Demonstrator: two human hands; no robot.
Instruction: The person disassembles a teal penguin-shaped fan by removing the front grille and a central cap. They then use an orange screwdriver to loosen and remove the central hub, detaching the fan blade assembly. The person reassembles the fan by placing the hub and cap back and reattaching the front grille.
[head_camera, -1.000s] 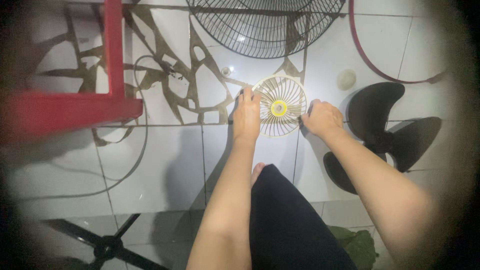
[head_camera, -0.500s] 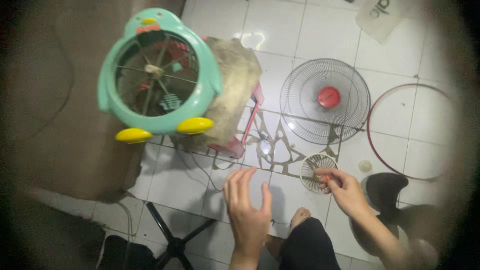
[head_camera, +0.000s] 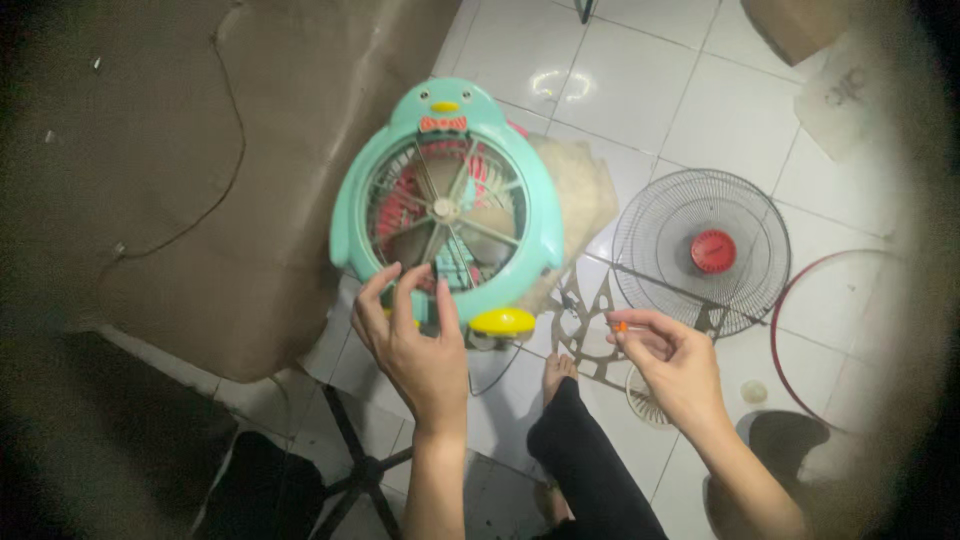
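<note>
Hands apart now: left hand (head_camera: 420, 345) has come up, fingers spread on penguin fan (head_camera: 447, 205) at 6 o'clock; right hand (head_camera: 675, 365) pinches small orange part (head_camera: 620, 326). Small grille left behind on floor.

The penguin-shaped fan (head_camera: 447, 205) stands left of the round wire grille (head_camera: 700, 250), with a foot (head_camera: 557, 371) below between them.

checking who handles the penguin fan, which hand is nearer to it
Left. The left hand has its fingertips on the lower rim of the penguin fan; the right hand is off to its right, clear of it.
</note>
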